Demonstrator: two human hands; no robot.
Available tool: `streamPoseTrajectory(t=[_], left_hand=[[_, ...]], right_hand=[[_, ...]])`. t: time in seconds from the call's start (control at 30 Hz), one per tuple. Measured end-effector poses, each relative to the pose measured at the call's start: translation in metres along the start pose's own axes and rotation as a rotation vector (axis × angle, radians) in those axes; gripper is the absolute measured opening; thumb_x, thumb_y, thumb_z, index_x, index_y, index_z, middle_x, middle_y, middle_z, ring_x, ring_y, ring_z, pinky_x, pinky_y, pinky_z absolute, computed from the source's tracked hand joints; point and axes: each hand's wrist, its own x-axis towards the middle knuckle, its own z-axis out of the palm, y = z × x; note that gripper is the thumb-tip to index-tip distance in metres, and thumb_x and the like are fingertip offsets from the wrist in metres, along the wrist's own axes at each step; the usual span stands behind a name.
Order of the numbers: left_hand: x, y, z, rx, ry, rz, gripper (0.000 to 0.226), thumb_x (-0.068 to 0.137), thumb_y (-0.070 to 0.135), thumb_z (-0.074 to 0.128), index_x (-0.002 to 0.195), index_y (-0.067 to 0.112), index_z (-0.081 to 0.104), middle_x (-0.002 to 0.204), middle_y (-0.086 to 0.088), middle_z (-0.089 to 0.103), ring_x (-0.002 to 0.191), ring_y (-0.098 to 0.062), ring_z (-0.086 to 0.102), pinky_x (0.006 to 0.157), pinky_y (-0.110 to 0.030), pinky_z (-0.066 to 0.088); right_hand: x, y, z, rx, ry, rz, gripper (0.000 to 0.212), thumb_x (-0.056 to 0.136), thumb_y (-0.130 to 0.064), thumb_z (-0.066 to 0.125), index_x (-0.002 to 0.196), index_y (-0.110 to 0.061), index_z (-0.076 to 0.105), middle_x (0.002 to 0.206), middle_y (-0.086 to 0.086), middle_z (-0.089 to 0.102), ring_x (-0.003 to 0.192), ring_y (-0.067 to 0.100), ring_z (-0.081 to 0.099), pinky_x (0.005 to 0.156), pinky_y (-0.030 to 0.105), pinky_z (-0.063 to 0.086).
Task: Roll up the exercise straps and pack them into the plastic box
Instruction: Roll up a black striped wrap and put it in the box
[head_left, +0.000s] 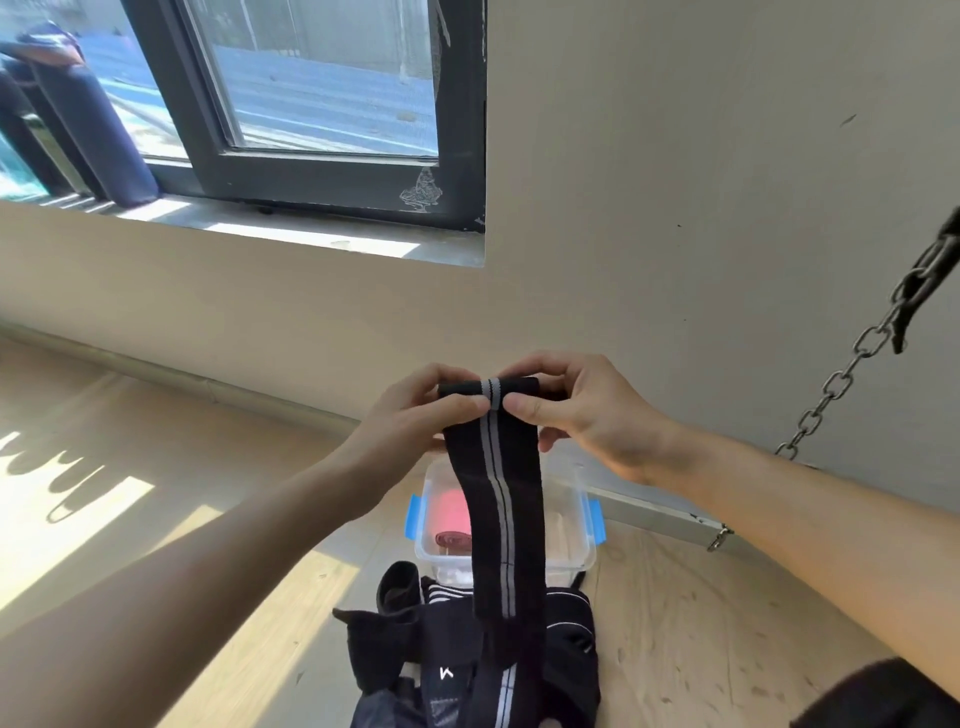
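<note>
A black exercise strap (501, 499) with grey centre stripes hangs down in front of me. Its top end is curled into a small roll between both hands. My left hand (415, 415) pinches the roll from the left, and my right hand (576, 410) pinches it from the right. Below, a clear plastic box (576, 540) with blue clips stands open on the floor. A rolled pink strap (449, 519) lies inside it. The hanging strap hides the middle of the box. A pile of black straps (452, 644) lies on the floor in front of the box.
A beige wall rises just behind the box, with a dark-framed window (311, 171) at upper left. A metal chain (852, 364) hangs at the right. Sunlit wooden floor (130, 493) spreads to the left. A dark cloth (893, 696) shows at the bottom right corner.
</note>
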Motion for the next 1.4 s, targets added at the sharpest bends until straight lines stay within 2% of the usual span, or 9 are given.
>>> streamPoseTrajectory(t=[0.1, 0.33, 0.53, 0.67, 0.8, 0.9, 1.1, 1.3, 1.4], left_hand=[[-0.001, 0.0002, -0.0005, 0.055, -0.083, -0.082, 0.036, 0.097, 0.05, 0.06, 0.117, 0.023, 0.071, 0.107, -0.002, 0.078, 0.096, -0.022, 0.075, 0.086, -0.033, 0.057], [0.0002, -0.0011, 0.0001, 0.067, -0.052, -0.062, 0.027, 0.101, 0.033, 0.06, 0.114, 0.012, 0.072, 0.101, -0.008, 0.076, 0.085, -0.02, 0.072, 0.067, -0.027, 0.056], [0.0008, -0.0043, -0.0037, 0.046, -0.031, 0.007, 0.017, 0.097, 0.017, 0.067, 0.113, 0.013, 0.072, 0.103, -0.007, 0.076, 0.089, -0.015, 0.071, 0.063, -0.023, 0.051], [-0.0005, -0.0048, -0.0024, 0.057, 0.0, 0.086, 0.017, 0.095, 0.011, 0.07, 0.111, 0.016, 0.072, 0.102, -0.007, 0.076, 0.086, -0.019, 0.068, 0.07, -0.034, 0.05], [-0.0026, -0.0046, -0.0015, 0.101, 0.023, 0.099, 0.019, 0.092, 0.005, 0.072, 0.107, 0.017, 0.072, 0.1, -0.011, 0.075, 0.092, -0.039, 0.069, 0.079, -0.051, 0.057], [-0.0022, -0.0017, -0.0023, 0.147, 0.011, 0.0, 0.016, 0.093, 0.016, 0.072, 0.108, 0.021, 0.071, 0.101, -0.006, 0.077, 0.092, -0.025, 0.072, 0.073, -0.034, 0.056], [-0.0042, 0.0007, -0.0023, 0.056, -0.048, -0.126, 0.034, 0.098, 0.044, 0.06, 0.111, 0.016, 0.074, 0.108, -0.008, 0.076, 0.1, -0.024, 0.074, 0.078, -0.033, 0.063], [-0.0033, -0.0004, -0.0019, 0.011, 0.0, -0.065, 0.017, 0.097, 0.02, 0.068, 0.111, 0.011, 0.072, 0.106, -0.016, 0.074, 0.1, -0.029, 0.073, 0.067, -0.027, 0.06], [-0.0036, -0.0003, -0.0018, -0.016, 0.018, -0.025, 0.016, 0.094, 0.009, 0.07, 0.11, 0.012, 0.071, 0.105, -0.015, 0.074, 0.101, -0.03, 0.073, 0.065, -0.026, 0.058]], right_hand=[[0.0004, 0.0029, -0.0019, -0.018, 0.025, -0.054, 0.02, 0.091, -0.001, 0.07, 0.101, -0.017, 0.075, 0.084, 0.006, 0.074, 0.07, 0.012, 0.063, 0.059, 0.026, 0.051], [0.0015, 0.0058, -0.0061, -0.118, 0.045, -0.114, 0.03, 0.084, 0.006, 0.074, 0.102, -0.018, 0.077, 0.089, 0.001, 0.076, 0.076, 0.01, 0.067, 0.065, 0.024, 0.053], [-0.0019, 0.0002, -0.01, -0.101, -0.057, 0.091, 0.026, 0.096, -0.024, 0.067, 0.121, -0.018, 0.068, 0.11, 0.007, 0.072, 0.099, 0.02, 0.072, 0.072, 0.037, 0.062], [-0.0028, 0.0008, -0.0093, -0.059, -0.092, 0.14, 0.023, 0.1, -0.027, 0.06, 0.117, -0.014, 0.069, 0.102, 0.007, 0.073, 0.094, 0.019, 0.073, 0.076, 0.042, 0.062], [-0.0031, 0.0007, -0.0081, -0.075, -0.092, 0.083, 0.011, 0.097, -0.014, 0.066, 0.107, -0.014, 0.071, 0.089, 0.0, 0.071, 0.087, 0.014, 0.071, 0.073, 0.037, 0.061], [-0.0022, 0.0016, -0.0082, -0.067, -0.053, 0.061, 0.013, 0.094, -0.008, 0.069, 0.105, -0.014, 0.071, 0.084, -0.002, 0.071, 0.083, 0.011, 0.069, 0.07, 0.033, 0.059], [-0.0029, 0.0061, -0.0069, -0.076, -0.017, 0.021, 0.021, 0.088, -0.001, 0.073, 0.103, -0.017, 0.071, 0.085, 0.001, 0.073, 0.081, 0.01, 0.068, 0.068, 0.028, 0.057], [-0.0015, 0.0066, -0.0068, -0.087, -0.02, -0.023, 0.032, 0.085, 0.007, 0.073, 0.107, -0.016, 0.07, 0.1, 0.011, 0.073, 0.085, 0.015, 0.072, 0.07, 0.029, 0.058], [-0.0013, 0.0053, -0.0083, -0.095, -0.022, 0.061, 0.034, 0.089, -0.01, 0.075, 0.12, -0.02, 0.067, 0.112, 0.007, 0.07, 0.096, 0.018, 0.072, 0.071, 0.035, 0.061]])
